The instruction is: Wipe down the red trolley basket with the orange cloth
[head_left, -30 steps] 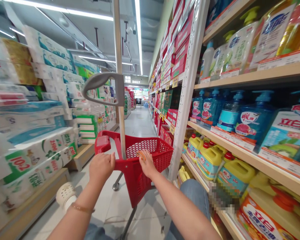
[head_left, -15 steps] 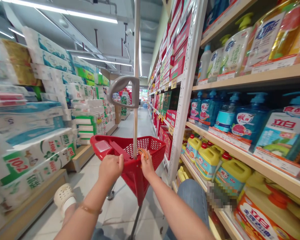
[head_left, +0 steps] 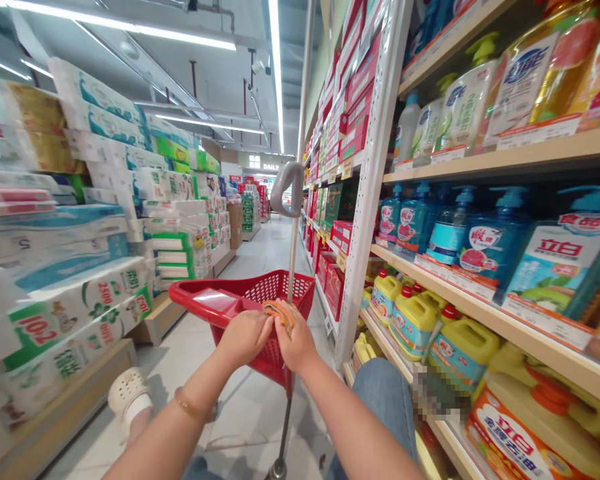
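Observation:
A red shopping-cart basket (head_left: pixel 200 293) with perforated sides stands in front of me on a metal leg. From it rises a pole (head_left: pixel 298 250) with a grey loop handle (head_left: pixel 285 190). A folded orange cloth (head_left: pixel 279 312) lies at the basket's near rim. My right hand (head_left: pixel 296 340) is closed on the cloth, its fingers against the rim. My left hand (head_left: pixel 247 335) meets it from the left, with bent fingers at the cloth's edge. The fingertips of both hands are partly hidden.
Shelves on the right hold blue pump bottles (head_left: pixel 490 233) and yellow detergent jugs (head_left: pixel 413 323), close to my right knee (head_left: pixel 384 393). Stacked tissue packs (head_left: pixel 80 313) line the left side. A foot in a beige clog (head_left: pixel 129 395) rests on the tiled floor (head_left: pixel 243 427).
The basket has turned, and its pole and loop handle have shifted right. My left hand has left its place on the left part of the rim and come to the cloth beside my right hand.

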`<state>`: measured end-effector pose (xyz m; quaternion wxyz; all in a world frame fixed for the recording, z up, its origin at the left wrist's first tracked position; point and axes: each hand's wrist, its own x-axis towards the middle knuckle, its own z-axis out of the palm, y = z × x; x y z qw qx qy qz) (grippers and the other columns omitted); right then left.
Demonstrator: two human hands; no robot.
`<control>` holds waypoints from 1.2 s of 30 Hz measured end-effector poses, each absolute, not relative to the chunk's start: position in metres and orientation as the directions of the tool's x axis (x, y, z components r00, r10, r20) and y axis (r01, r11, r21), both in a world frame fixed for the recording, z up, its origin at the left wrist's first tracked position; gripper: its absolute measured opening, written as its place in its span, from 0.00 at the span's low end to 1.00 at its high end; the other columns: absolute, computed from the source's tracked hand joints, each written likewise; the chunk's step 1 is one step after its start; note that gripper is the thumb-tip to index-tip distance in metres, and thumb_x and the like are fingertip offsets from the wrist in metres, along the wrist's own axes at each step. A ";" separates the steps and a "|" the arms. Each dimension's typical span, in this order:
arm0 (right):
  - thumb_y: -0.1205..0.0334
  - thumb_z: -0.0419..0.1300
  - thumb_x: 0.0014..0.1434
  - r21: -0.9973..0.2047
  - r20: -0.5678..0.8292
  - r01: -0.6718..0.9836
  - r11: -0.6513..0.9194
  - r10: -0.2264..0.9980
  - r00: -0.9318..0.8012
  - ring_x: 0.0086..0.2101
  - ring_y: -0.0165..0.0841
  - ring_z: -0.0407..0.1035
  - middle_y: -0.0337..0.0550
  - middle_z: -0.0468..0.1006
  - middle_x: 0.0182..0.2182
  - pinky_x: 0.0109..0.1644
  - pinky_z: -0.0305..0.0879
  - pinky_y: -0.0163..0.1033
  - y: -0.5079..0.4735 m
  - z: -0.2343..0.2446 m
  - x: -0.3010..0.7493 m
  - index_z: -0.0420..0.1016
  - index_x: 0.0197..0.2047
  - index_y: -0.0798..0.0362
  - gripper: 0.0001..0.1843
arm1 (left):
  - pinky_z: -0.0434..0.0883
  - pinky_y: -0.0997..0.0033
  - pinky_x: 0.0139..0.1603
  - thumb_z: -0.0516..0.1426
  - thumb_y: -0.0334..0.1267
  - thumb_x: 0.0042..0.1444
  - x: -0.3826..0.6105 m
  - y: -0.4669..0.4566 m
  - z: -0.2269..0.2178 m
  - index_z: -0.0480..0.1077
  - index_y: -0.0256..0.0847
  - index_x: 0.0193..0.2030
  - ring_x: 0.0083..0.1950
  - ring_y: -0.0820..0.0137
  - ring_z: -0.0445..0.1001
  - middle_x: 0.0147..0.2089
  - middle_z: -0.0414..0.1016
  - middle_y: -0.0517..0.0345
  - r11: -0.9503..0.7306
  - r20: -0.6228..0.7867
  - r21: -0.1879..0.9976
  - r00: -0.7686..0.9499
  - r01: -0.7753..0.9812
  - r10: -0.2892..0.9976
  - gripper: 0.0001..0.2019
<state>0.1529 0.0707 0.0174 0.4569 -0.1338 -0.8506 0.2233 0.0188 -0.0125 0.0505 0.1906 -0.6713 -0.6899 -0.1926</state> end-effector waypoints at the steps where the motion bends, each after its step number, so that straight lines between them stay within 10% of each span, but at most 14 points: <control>1: 0.58 0.44 0.67 -0.485 0.705 0.021 0.874 0.406 -0.582 0.60 0.33 0.57 0.42 0.67 0.58 0.66 0.48 0.47 0.078 0.020 0.157 0.66 0.59 0.50 0.21 | 0.66 0.66 0.43 0.38 0.41 0.65 0.011 -0.014 0.053 0.74 0.40 0.35 0.39 0.67 0.73 0.36 0.78 0.52 0.017 0.528 0.003 -0.016 1.000 0.849 0.23; 6: 0.58 0.44 0.66 -0.501 0.673 0.154 0.851 0.496 -0.549 0.58 0.36 0.59 0.44 0.69 0.57 0.64 0.49 0.49 0.080 0.028 0.149 0.67 0.58 0.50 0.21 | 0.60 0.56 0.56 0.41 0.42 0.63 -0.009 -0.009 0.052 0.76 0.40 0.36 0.56 0.59 0.68 0.46 0.78 0.50 0.230 0.631 0.003 -0.180 0.973 0.754 0.22; 24: 0.53 0.48 0.66 -0.370 0.700 0.373 0.851 0.520 -0.490 0.58 0.39 0.59 0.50 0.71 0.55 0.65 0.46 0.47 0.077 0.047 0.147 0.69 0.56 0.57 0.22 | 0.64 0.60 0.44 0.41 0.44 0.61 -0.026 -0.010 0.068 0.73 0.41 0.41 0.49 0.57 0.72 0.44 0.77 0.48 0.509 0.538 0.006 -0.432 0.860 0.724 0.21; 36: 0.45 0.41 0.67 -0.417 0.573 0.328 0.848 0.525 -0.629 0.59 0.37 0.58 0.51 0.66 0.59 0.62 0.53 0.43 0.081 0.067 0.123 0.62 0.61 0.57 0.30 | 0.66 0.61 0.48 0.49 0.51 0.59 -0.018 -0.005 0.056 0.57 0.40 0.57 0.52 0.60 0.71 0.54 0.68 0.48 0.090 0.593 0.125 -0.147 0.988 0.791 0.23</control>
